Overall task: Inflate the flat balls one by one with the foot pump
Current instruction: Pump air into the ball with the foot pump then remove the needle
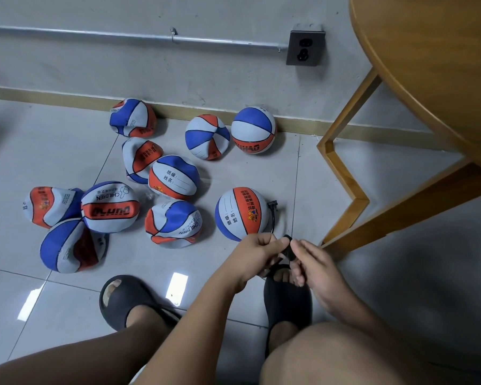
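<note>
The round ball is lying on the floor just in front of our hands. The thin black hose is running along its right side, with the hose head touching the ball (we cannot tell whether a needle is sitting inside the valve). This ball is looking full already. To its left, the flat balls are lying in a loose heap, some of them touching each other, and two rounder balls are resting by the wall. We are not seeing the foot pump itself; perhaps it is hiding under our hands, by the right slipper.

Our left hand is pinching a small black part in a narrow grip, with the fingers curled. Our right hand is pinching the same part from the other side. What this part is, we cannot tell.

We are judging that the danger is in the hose. If we are pulling on it while the head is sitting in the ball, the ball may be rolling toward us. The needle may also be bending or coming out at an angle, and then air will be escaping. The small part may be slipping from our fingertips too, and falling near the leg of the desk, where it is hard to find.
</note>
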Available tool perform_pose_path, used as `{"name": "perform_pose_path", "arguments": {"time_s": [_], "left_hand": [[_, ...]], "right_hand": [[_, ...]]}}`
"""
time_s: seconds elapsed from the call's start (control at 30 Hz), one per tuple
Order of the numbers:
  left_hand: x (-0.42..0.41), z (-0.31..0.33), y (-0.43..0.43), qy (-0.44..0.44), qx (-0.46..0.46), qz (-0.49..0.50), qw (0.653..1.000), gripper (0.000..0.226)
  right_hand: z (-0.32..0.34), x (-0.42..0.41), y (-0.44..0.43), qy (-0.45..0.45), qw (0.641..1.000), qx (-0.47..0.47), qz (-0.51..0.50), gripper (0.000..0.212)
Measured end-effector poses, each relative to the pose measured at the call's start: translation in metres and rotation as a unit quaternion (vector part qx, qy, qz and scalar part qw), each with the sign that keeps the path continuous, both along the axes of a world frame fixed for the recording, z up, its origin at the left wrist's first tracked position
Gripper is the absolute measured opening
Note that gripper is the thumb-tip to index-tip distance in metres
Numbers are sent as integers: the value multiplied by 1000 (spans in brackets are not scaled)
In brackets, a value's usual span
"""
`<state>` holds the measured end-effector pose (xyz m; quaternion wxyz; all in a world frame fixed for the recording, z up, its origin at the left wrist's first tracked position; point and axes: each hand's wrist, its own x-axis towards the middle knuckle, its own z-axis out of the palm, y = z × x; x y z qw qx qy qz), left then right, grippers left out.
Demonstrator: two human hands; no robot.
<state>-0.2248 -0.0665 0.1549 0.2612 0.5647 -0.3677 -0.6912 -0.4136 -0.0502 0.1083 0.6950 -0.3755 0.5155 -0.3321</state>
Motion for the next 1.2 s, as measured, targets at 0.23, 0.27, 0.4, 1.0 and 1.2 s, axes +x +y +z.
{"name": "perform_pose_path", "arguments": {"time_s": [0.23,0.27,0.4,1.0,1.2], "left_hand": [[-1,-34,24,-61,30,17,998,39],[0,-40,28,-71,36,19,997,39],[2,-66,41,-141,46,14,989,50],[12,-8,-3,-6,10,-2,1000,47],[3,-39,17,-42,41,36,998,40]], "right_hand": [[-35,2,14,45,998,34,25,49],[-40,2,16,53,997,43,34,45],[-59,3,24,87,992,68,65,40],[0,11,9,-37,999,17,-21,40],[-31,8,15,3,998,58,-5,36]]}}
